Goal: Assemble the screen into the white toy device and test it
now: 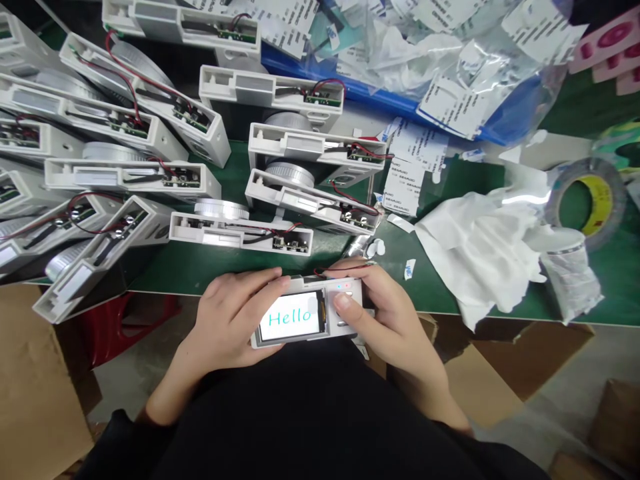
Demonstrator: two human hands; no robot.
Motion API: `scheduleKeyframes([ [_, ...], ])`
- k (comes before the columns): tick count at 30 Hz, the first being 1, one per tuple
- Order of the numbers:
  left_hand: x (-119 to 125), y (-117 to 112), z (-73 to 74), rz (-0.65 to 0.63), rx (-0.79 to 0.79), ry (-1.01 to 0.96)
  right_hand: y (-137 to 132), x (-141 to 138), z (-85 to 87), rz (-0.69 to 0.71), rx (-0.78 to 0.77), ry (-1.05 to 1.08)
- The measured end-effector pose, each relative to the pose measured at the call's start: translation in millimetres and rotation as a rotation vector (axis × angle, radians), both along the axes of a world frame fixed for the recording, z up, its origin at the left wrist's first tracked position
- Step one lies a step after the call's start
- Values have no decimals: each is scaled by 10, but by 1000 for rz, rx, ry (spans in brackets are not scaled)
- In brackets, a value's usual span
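Note:
A small white camera (pixel 295 317) is held between both hands at the front edge of the green table (pixel 400 280). Its lit screen reads "Hello", and small red and blue lights glow beside it. My left hand (pixel 235 313) wraps the left end, fingers along the top edge. Around the right end closes my right hand (pixel 390 313), its thumb on the buttons beside the screen. A thin red and black wire shows along the camera's top. Just beyond stands an open-topped camera body (pixel 240 233) with bare circuit board and wires.
Several more open camera bodies (pixel 125 180) crowd the left and middle. A blue tray (pixel 390 97) holds plastic bags and printed backing sheets. On the right lie a white cloth (pixel 475 247), a tape roll (pixel 617 200) and a wrapped packet (pixel 573 280). Cardboard boxes (pixel 520 360) sit below.

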State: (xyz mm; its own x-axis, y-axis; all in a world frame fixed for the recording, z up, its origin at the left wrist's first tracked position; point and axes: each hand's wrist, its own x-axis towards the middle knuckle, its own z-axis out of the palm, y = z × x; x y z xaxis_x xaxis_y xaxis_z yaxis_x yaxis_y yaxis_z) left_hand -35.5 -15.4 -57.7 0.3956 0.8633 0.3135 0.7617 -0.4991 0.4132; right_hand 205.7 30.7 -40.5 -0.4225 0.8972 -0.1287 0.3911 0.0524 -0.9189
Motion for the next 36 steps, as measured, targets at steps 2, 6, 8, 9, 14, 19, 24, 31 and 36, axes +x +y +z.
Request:
scheduleKeyframes([
  [2, 3, 5, 6, -3, 9, -2, -11, 26, -22, 3, -23, 37],
  [6, 8, 10, 1, 3, -11, 1, -43, 86, -67, -21, -154, 160],
  [8, 9, 8, -14, 8, -1, -15, -51, 108, -79, -28, -189, 182],
  [9, 8, 5, -23, 9, 6, -22, -51, 115, -82, -26, -190, 180],
  [14, -2, -12, -34, 2, -13, -19, -39, 123, -100, 8, -79, 136],
  [19, -4, -21, -19, -11, -18, -19, -56, 122, -142, 25, 13, 143],
  [24, 11, -24, -48, 5, 12, -13, -128, 64, -145, -71, 40, 120],
  [31, 12, -37, -70, -5, 48, 21, -132, -77, 32, -157, 596, -280],
  [36, 16, -35, -119, 4, 104, 14, -97, -191, 197, -70, 745, -434],
])
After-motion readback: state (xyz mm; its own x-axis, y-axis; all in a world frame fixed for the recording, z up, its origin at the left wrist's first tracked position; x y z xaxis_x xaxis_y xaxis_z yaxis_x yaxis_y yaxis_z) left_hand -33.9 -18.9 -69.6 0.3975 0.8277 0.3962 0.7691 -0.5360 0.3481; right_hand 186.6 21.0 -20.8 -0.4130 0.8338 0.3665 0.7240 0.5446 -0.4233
